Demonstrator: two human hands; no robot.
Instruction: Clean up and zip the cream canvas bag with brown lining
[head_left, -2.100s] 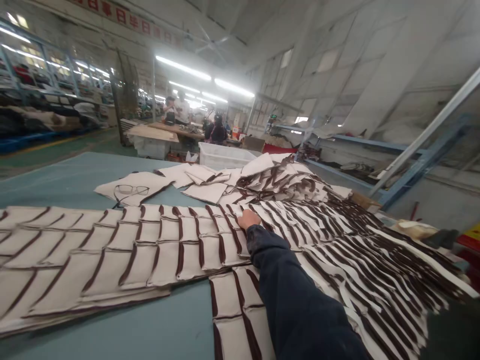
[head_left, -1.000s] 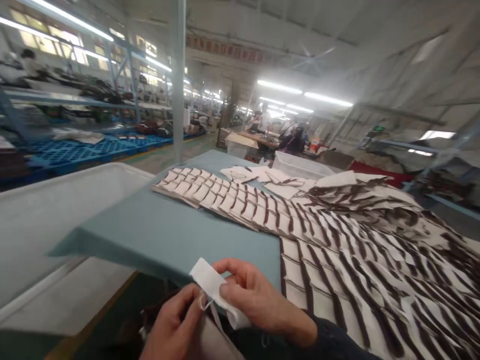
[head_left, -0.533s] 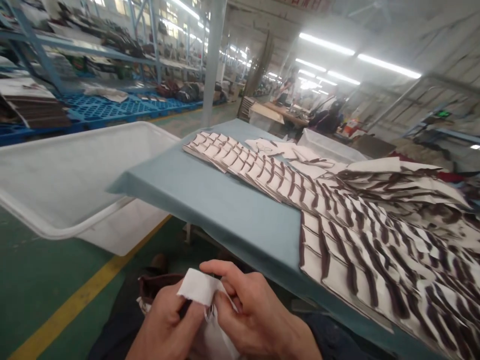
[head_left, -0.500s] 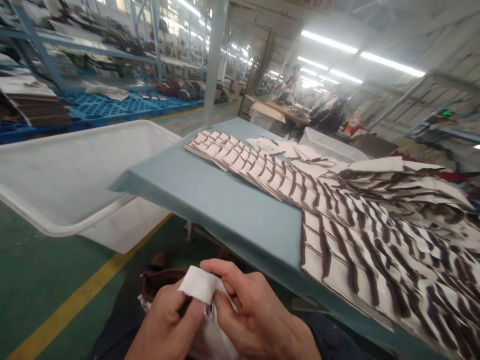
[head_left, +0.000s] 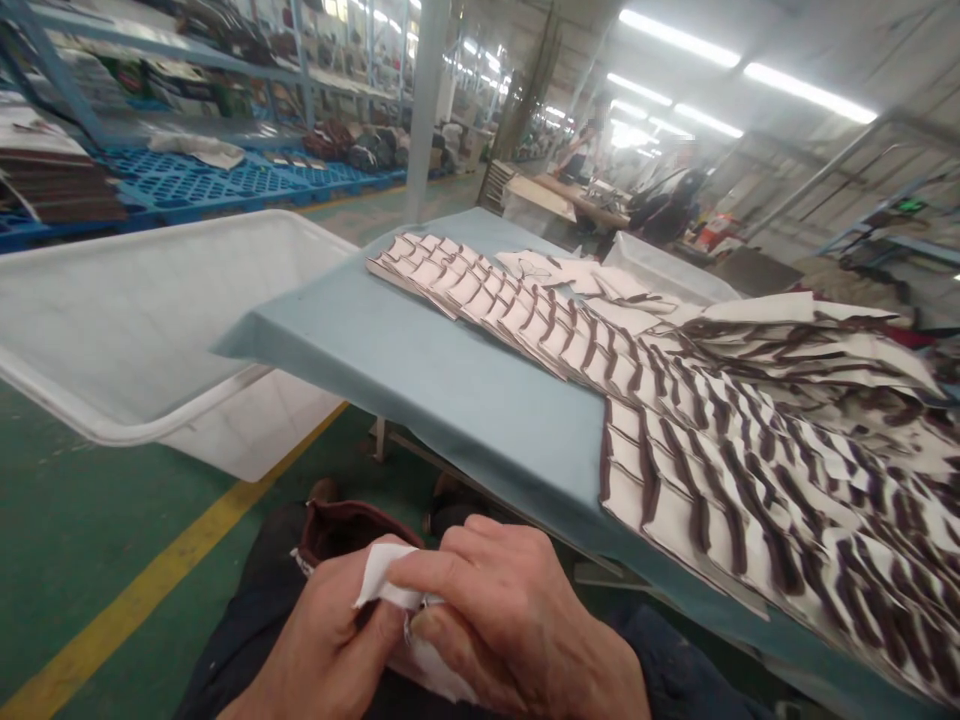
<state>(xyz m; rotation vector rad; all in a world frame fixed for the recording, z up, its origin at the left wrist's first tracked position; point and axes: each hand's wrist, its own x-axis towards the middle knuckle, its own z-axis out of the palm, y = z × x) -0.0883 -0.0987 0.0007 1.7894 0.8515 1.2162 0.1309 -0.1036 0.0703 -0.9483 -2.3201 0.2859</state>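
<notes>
Both hands meet low in the middle, above my lap. My left hand [head_left: 330, 630] is closed on a piece of white cloth [head_left: 381, 578], whose folded end sticks up between thumb and fingers. My right hand [head_left: 517, 610] pinches the same cloth from the other side, its index finger laid across the fold. Loose threads hang at the cloth's edge near the thumbs, and more of it runs down under the right hand. A dark maroon piece of fabric [head_left: 352, 522] lies on my lap behind the left hand.
Ahead stands a table with a blue-grey cover [head_left: 420, 370]. Overlapping rows of cream pieces with dark brown edges [head_left: 555, 325] lie along it. A white plastic bin [head_left: 135, 290] stands at left. Behind are blue pallets [head_left: 195, 190], shelves and people at a far bench.
My right index finger has come down over the cloth's folded end, which shows less now. The right hand has turned its back upward. The view has tipped slightly downward.
</notes>
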